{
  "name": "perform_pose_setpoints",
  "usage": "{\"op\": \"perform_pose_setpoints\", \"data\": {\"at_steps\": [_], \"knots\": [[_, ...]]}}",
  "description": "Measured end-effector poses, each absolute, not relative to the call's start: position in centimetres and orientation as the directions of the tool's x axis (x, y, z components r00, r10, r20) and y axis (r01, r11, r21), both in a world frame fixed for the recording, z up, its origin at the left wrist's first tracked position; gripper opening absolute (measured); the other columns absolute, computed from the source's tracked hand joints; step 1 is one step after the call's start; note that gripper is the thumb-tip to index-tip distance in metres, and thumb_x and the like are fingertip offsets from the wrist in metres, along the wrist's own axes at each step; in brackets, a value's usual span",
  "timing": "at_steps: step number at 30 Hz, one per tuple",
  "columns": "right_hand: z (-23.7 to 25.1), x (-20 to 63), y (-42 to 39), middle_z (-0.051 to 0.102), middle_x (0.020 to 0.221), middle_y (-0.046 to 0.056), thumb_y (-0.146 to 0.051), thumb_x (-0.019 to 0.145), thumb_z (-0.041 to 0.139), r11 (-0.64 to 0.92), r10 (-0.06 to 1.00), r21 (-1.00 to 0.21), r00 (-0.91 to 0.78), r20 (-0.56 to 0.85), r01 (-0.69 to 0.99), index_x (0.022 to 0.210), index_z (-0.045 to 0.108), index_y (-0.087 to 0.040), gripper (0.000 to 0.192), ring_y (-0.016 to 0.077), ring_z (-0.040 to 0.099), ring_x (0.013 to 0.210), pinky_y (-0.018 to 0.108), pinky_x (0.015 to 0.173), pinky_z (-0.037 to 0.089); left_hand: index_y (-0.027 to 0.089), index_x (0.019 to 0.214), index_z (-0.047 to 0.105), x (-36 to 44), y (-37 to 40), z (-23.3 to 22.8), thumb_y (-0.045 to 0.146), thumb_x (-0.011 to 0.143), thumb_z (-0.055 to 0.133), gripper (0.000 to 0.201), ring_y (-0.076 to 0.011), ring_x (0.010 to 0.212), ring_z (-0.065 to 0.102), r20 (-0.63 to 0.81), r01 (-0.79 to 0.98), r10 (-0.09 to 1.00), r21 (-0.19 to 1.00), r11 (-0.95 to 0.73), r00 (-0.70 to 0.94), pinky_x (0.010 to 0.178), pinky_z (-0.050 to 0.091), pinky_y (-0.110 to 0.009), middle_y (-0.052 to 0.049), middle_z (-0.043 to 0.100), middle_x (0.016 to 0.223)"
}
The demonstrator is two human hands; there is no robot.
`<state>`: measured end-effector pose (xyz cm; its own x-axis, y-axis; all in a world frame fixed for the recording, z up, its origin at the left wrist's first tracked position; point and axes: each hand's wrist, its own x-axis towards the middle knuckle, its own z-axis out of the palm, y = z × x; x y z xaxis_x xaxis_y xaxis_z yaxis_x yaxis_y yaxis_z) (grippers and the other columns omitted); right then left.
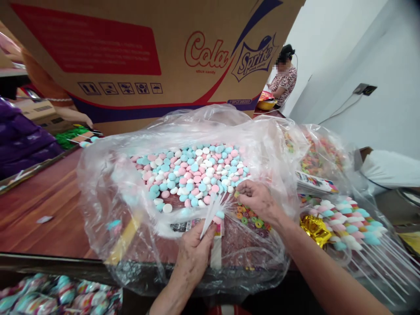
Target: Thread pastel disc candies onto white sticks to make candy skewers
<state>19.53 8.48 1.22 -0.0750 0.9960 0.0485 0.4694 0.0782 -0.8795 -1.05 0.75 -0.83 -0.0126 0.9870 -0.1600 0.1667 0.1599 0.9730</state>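
Note:
My left hand [193,249] is closed around a bundle of thin white sticks [210,214] that fan out at the top. Pink and blue marshmallow candies [218,217] sit at its fingertips, seemingly on one stick. To the right, my right hand [257,199] has its fingers curled together, with a small yellow-green candy ring [236,194] at the tips. Below it lie several colourful candy rings [251,217] on clear plastic. A heap of pink, white and blue marshmallow candies [193,173] spreads beyond both hands inside a large clear plastic bag [108,183].
A big printed carton [173,52] stands behind the bag. At right lie finished candy sticks [351,223], gold ties [315,229] and bagged gummies [323,153]. Wrapped candies [62,293] fill a box at lower left. Another person's hand [77,117] is at left; someone [285,81] works behind.

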Motion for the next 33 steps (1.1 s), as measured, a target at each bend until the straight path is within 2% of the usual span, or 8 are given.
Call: {"op": "perform_pose_setpoints", "data": {"at_steps": [2, 4, 9, 17, 21, 25, 30, 33], "knots": [[1.4, 19.7, 8.6, 0.063, 0.064, -0.004, -0.024, 0.071, 0.062, -0.028, 0.997, -0.981, -0.062, -0.041, 0.192, 0.084, 0.060, -0.020, 0.013, 0.0136, 0.060, 0.059, 0.024, 0.055, 0.042, 0.019, 0.069, 0.064, -1.2, 0.8, -0.6, 0.047, 0.084, 0.059, 0.033, -0.0121, 0.046, 0.035, -0.153, 0.208, 0.988, 0.967, 0.146, 0.021, 0.045, 0.027, -0.023, 0.007, 0.038, 0.049], [1.6, 19.6, 8.5, 0.064, 0.063, -0.003, -0.028, 0.069, 0.069, -0.089, 0.992, -0.996, -0.085, -0.089, 0.008, 0.083, 0.062, -0.019, 0.018, 0.0132, 0.061, 0.058, 0.023, 0.053, 0.041, 0.019, 0.072, 0.067, -1.3, 0.9, -0.5, 0.045, 0.086, 0.057, 0.032, -0.0131, 0.050, 0.038, -0.136, 0.257, 0.989, 0.959, 0.117, 0.059, 0.050, 0.030, -0.023, 0.006, 0.040, 0.052], [2.1, 18.8, 8.0, 0.066, 0.065, -0.003, -0.029, 0.064, 0.079, -0.124, 0.987, -0.977, -0.118, -0.104, -0.173, 0.081, 0.065, -0.018, 0.024, 0.0118, 0.062, 0.057, 0.022, 0.052, 0.044, 0.018, 0.079, 0.070, -1.5, 1.0, -0.3, 0.044, 0.089, 0.052, 0.033, -0.0156, 0.057, 0.044, -0.114, 0.322, 0.987, 0.944, 0.072, 0.112, 0.057, 0.033, -0.024, 0.005, 0.045, 0.056], [1.9, 19.0, 7.9, 0.069, 0.072, -0.002, -0.031, 0.068, 0.079, -0.049, 0.991, -0.990, -0.132, -0.031, -0.134, 0.085, 0.068, -0.019, 0.024, 0.0119, 0.062, 0.062, 0.024, 0.061, 0.050, 0.019, 0.086, 0.074, -1.4, 1.0, -0.1, 0.043, 0.089, 0.051, 0.033, -0.0175, 0.058, 0.046, -0.110, 0.333, 0.988, 0.941, 0.067, 0.112, 0.058, 0.035, -0.025, 0.004, 0.046, 0.056], [1.9, 19.2, 7.8, 0.071, 0.081, 0.000, -0.032, 0.070, 0.078, 0.020, 0.987, -0.999, -0.161, 0.026, -0.036, 0.088, 0.070, -0.019, 0.023, 0.0129, 0.064, 0.071, 0.025, 0.067, 0.051, 0.019, 0.082, 0.074, -1.4, 1.1, -0.1, 0.044, 0.087, 0.053, 0.032, -0.0174, 0.056, 0.045, -0.111, 0.313, 0.988, 0.947, 0.072, 0.108, 0.057, 0.036, -0.025, 0.004, 0.047, 0.055], [2.1, 19.0, 7.5, 0.071, 0.078, 0.000, -0.033, 0.071, 0.077, 0.047, 0.983, -0.998, -0.178, 0.039, 0.043, 0.090, 0.071, -0.020, 0.023, 0.0138, 0.064, 0.069, 0.026, 0.065, 0.051, 0.019, 0.075, 0.071, -1.4, 1.1, -0.2, 0.045, 0.087, 0.054, 0.033, -0.0166, 0.057, 0.044, -0.108, 0.313, 0.988, 0.947, 0.070, 0.108, 0.058, 0.036, -0.025, 0.004, 0.046, 0.056], [2.2, 19.0, 7.3, 0.072, 0.079, 0.000, -0.031, 0.073, 0.074, 0.112, 0.983, -0.984, -0.160, 0.089, 0.140, 0.090, 0.074, -0.020, 0.020, 0.0141, 0.064, 0.070, 0.026, 0.065, 0.051, 0.019, 0.077, 0.071, -1.3, 0.8, -0.4, 0.045, 0.087, 0.055, 0.033, -0.0149, 0.053, 0.039, -0.147, 0.277, 0.984, 0.954, 0.116, 0.096, 0.053, 0.032, -0.024, 0.005, 0.041, 0.054], [2.2, 18.9, 7.1, 0.074, 0.084, 0.001, -0.032, 0.075, 0.073, 0.077, 0.982, -0.991, -0.181, 0.056, 0.111, 0.093, 0.074, -0.021, 0.021, 0.0152, 0.067, 0.076, 0.027, 0.070, 0.053, 0.019, 0.075, 0.069, -1.4, 0.7, -0.5, 0.045, 0.086, 0.056, 0.031, -0.0135, 0.049, 0.035, -0.155, 0.231, 0.985, 0.964, 0.132, 0.082, 0.048, 0.028, -0.023, 0.006, 0.038, 0.052]]}}
